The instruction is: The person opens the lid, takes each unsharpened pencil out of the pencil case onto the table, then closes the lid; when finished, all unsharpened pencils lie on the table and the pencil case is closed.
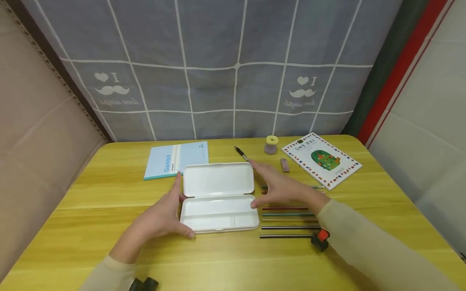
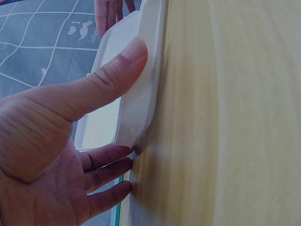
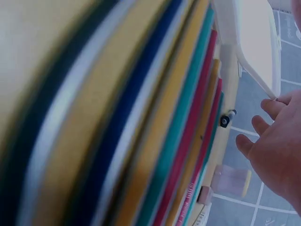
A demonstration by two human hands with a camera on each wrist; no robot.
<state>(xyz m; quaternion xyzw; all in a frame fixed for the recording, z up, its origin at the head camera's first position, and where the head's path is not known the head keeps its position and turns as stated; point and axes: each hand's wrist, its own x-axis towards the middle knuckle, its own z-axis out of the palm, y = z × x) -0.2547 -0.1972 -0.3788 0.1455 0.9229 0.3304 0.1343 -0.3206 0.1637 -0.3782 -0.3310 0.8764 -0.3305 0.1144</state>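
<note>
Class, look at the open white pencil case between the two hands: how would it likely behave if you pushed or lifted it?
The pencil case looks like thin, stiff plastic, so it probably keeps its shape. It lies open and empty, so it is likely light and may slide easily on the smooth table. The hinged lid could flap when lifted; the left hand steadies one end.

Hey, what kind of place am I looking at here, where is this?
Probably a study or school desk set up indoors: a yellow wooden table holds an open white pencil case, a row of coloured pencils, a notebook and a picture book.
</note>
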